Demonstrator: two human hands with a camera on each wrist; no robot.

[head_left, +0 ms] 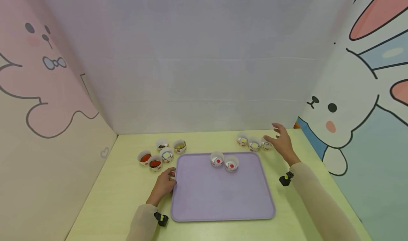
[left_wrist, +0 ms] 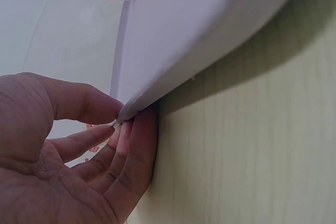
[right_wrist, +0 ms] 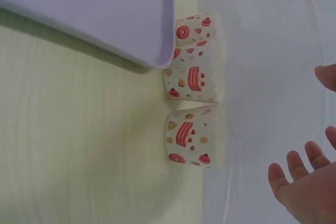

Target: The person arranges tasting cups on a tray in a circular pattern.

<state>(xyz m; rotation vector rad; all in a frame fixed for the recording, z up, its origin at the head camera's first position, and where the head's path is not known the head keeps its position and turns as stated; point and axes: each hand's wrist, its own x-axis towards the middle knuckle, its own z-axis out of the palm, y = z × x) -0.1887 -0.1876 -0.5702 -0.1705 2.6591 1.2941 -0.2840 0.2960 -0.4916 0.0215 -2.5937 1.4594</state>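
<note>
My left hand [head_left: 164, 185] pinches the left rim of a lilac tray [head_left: 220, 198], thumb above and fingers beneath, as the left wrist view shows. Two printed paper baking cups [head_left: 217, 160] with a red mark inside stand at the tray's back. Behind the tray's back right corner, several more paper cups [head_left: 254, 144] form a short row; two have a yellow mark inside. Above the rightmost cup [head_left: 266, 144] hovers my right hand [head_left: 283, 143], fingers spread. In the right wrist view, that hand [right_wrist: 310, 182] is apart from the cups [right_wrist: 194, 136], which bear cake and doughnut prints.
Left of the tray stand several paper cups: two with red contents [head_left: 145, 158], one with greenish contents [head_left: 180, 146], one with dark contents [head_left: 162, 145] and one with a yellow mark [head_left: 166, 155]. A white curtain [head_left: 204, 74] rises behind the pale table [head_left: 127, 198]; printed side walls flank it.
</note>
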